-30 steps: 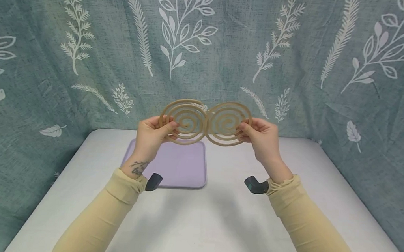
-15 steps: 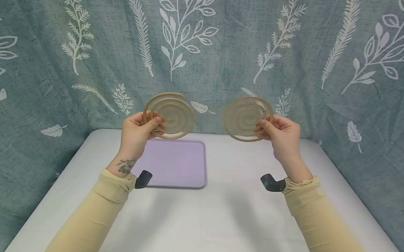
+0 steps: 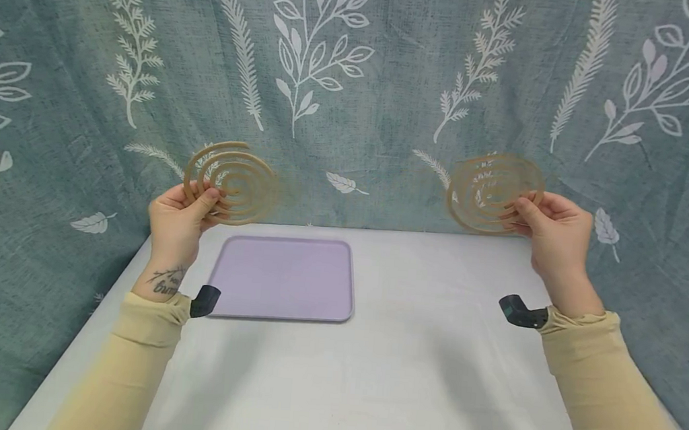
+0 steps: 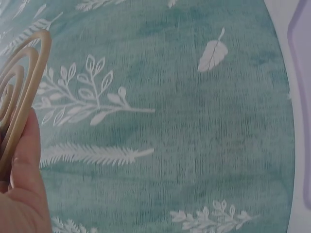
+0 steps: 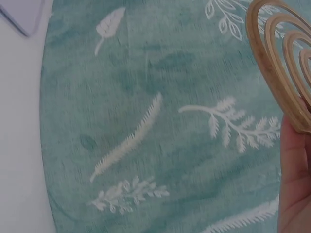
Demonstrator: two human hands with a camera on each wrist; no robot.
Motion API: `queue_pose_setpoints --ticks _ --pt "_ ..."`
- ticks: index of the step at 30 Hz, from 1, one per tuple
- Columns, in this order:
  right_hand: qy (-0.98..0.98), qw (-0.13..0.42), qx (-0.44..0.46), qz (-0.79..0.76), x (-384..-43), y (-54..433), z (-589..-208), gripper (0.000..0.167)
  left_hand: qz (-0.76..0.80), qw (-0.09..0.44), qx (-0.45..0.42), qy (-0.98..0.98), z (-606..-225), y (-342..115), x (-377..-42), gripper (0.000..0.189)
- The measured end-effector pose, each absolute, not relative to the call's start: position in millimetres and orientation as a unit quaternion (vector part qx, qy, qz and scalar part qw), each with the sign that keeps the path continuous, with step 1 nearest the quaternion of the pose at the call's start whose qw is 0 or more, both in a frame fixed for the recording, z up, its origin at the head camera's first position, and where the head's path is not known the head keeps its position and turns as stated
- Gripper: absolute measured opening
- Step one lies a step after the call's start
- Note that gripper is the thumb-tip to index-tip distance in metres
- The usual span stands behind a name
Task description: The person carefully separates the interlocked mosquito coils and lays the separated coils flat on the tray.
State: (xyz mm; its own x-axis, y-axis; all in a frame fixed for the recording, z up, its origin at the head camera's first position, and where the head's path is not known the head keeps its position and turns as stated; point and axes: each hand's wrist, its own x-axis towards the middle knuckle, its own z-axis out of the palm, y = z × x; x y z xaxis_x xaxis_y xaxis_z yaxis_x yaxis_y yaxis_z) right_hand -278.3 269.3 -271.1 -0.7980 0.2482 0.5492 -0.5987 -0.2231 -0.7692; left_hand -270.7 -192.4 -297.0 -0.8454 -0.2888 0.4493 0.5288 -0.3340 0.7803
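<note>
Coil (image 3: pixel 236 187) at left and second coil (image 3: pixel 494 194) at right are flat spirals of smooth, tan, rounded band, raised well apart in front of the far cloth (image 3: pixel 384 96), a blue-green, woven-looking fabric with white leaf shapes. Lower and right of the first one, a lavender tray (image 3: pixel 281 277) with rounded corners and a slim raised rim lies on the white table (image 3: pixel 368 379). In the head view the right one's windings blur, as does the left one's right edge; each wrist view cuts its spiral off at the frame. The left hand (image 3: pixel 179 219) pinches the first by its left side, thumb in front; the right hand (image 3: pixel 558 235) pinches the other by its right side likewise. Fingers behind show only partly. Yellow sleeves (image 3: pixel 120 366) are cut off at the near edge.
</note>
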Motion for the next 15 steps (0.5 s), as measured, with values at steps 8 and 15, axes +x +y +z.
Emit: queue_pose_setpoints --ticks 8,15 --pt "-0.500 0.310 0.160 0.793 -264.0 303.6 -257.3 0.004 -0.822 0.292 -0.106 -0.477 -290.8 -222.4 -263.9 0.009" --pt "-0.474 0.339 0.126 0.803 -256.5 320.1 -251.8 0.006 -0.836 0.318 -0.098 -0.437 -284.1 -239.5 -257.4 0.014"
